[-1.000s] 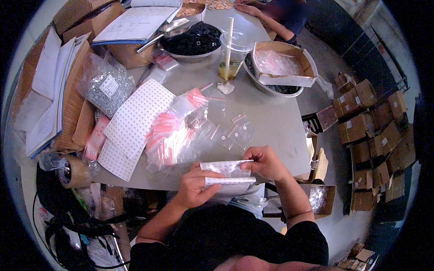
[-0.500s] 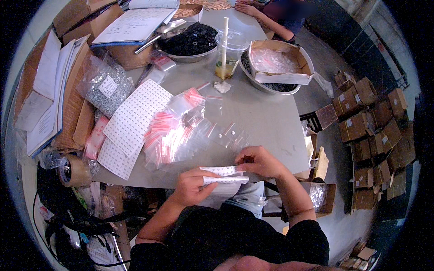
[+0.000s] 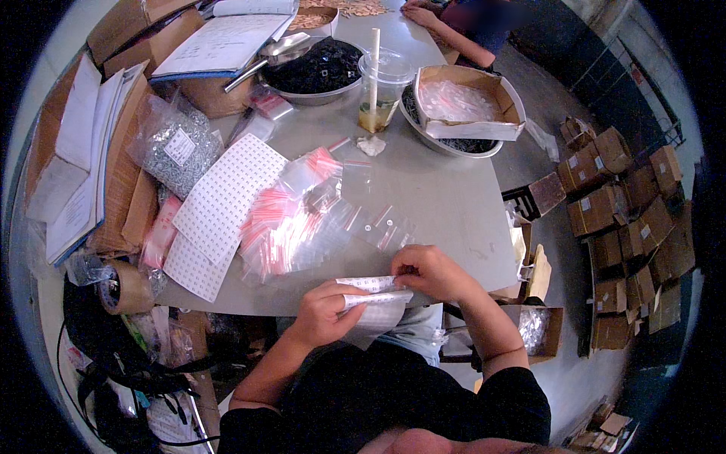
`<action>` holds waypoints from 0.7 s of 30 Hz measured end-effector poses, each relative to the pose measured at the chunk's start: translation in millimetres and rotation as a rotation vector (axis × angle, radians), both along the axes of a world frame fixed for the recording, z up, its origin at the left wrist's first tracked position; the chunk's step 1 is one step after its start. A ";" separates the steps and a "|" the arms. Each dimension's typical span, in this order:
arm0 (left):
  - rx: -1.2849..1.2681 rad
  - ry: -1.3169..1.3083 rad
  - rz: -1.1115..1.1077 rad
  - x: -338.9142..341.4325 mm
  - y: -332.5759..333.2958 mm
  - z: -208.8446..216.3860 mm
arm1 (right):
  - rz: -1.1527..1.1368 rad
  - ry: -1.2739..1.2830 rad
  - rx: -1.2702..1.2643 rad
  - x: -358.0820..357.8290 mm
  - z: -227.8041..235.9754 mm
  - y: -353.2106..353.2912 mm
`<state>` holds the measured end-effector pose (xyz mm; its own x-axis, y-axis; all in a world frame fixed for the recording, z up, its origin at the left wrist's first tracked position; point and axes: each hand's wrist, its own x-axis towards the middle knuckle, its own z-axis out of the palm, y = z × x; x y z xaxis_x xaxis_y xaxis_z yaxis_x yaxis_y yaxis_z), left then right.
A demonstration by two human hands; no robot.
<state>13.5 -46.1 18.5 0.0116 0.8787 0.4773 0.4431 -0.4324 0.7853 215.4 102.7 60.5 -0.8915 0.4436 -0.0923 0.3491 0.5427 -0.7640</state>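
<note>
My left hand (image 3: 325,314) grips a folded white sheet of small printed stickers (image 3: 365,285) at the table's near edge, thumb on top. At the sheet's right end, my right hand (image 3: 432,272) is closed, thumb and fingertips pinched against the edge. Anything between those fingertips is too small to make out. Just beyond my hands lie small clear zip bags (image 3: 370,221), a few with a round sticker on them. To their left is a heap of red-edged zip bags (image 3: 283,227), beside more white sticker sheets (image 3: 227,185).
Farther back stand a metal bowl of black parts (image 3: 314,72), a plastic cup with a straw (image 3: 382,87) and a carton of bags (image 3: 469,102) on another bowl. A bag of screws (image 3: 178,147) and tape (image 3: 125,286) lie left. Another person's arm (image 3: 461,38) shows at the far end.
My right hand has shifted slightly left, its fingers curling tighter at the sheet's end. The sheet has tilted a little in my left hand. The other person's hands moved slightly.
</note>
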 end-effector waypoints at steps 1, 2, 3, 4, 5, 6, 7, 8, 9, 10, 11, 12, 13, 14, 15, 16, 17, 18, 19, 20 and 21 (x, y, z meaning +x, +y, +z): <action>-0.008 0.001 -0.002 -0.1 0.1 0.7 | -0.006 0.008 0.036 -0.3 1.4 -1.5; -0.015 0.002 -0.003 -0.1 0.3 1.1 | -0.012 0.016 0.072 -1.0 3.7 -3.6; -0.012 0.000 0.005 0.3 0.6 1.2 | -0.019 0.023 0.108 -1.1 4.7 -5.2; -0.009 -0.002 0.012 1.1 1.1 1.3 | -0.024 0.033 0.121 -0.5 4.2 -5.8; -0.007 -0.004 0.020 1.9 1.5 1.5 | -0.029 0.043 0.134 0.1 3.4 -6.3; -0.015 0.001 0.029 2.5 1.3 2.2 | -0.033 0.053 0.147 0.6 2.3 -6.8; -0.023 0.006 0.039 3.2 1.0 3.3 | -0.020 0.065 0.146 2.2 0.3 -7.4; -0.032 0.011 0.048 3.6 0.9 3.9 | -0.006 0.076 0.145 4.9 -2.4 -7.6; -0.043 0.014 0.057 3.9 0.8 3.9 | 0.010 0.087 0.145 7.0 -3.4 -7.0; -0.055 0.017 0.066 4.1 0.7 3.8 | 0.002 0.098 0.072 9.0 -0.7 -4.6; -0.067 0.020 0.076 3.9 0.5 3.6 | -0.006 0.109 0.000 10.9 4.4 -0.4; -0.069 0.008 0.073 3.9 1.0 3.0 | -0.019 0.119 -0.071 13.2 8.5 4.6; -0.071 -0.004 0.071 4.3 1.5 2.5 | -0.111 0.086 -0.101 14.7 6.8 13.6; -0.074 -0.017 0.070 4.7 1.7 1.7 | -0.202 0.054 -0.130 15.0 1.5 25.6; -0.070 -0.017 0.067 4.6 2.1 0.8 | -0.293 0.023 -0.160 12.9 0.5 34.2; -0.067 -0.017 0.065 4.2 2.3 -0.3 | -0.266 0.003 -0.106 9.6 1.6 38.3; -0.064 -0.017 0.063 4.0 2.2 -0.7 | -0.239 -0.017 -0.051 3.3 3.7 40.2; -0.069 -0.015 0.064 3.5 2.2 0.4 | -0.212 -0.036 0.003 -3.5 4.3 40.1; -0.074 -0.013 0.066 3.5 2.2 2.0 | -0.217 -0.023 0.087 -10.7 1.5 37.4; -0.080 -0.011 0.068 3.4 2.4 3.2 | -0.223 -0.009 0.171 -18.2 -3.5 33.6; -0.077 -0.011 0.071 3.2 2.2 3.2 | -0.227 0.002 0.255 -23.3 -6.6 30.1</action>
<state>16.7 -43.9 21.8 -0.0564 0.9113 0.4079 0.4620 -0.3383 0.8198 192.1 132.8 53.9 -0.7675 0.6392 0.0487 0.4814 0.6248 -0.6147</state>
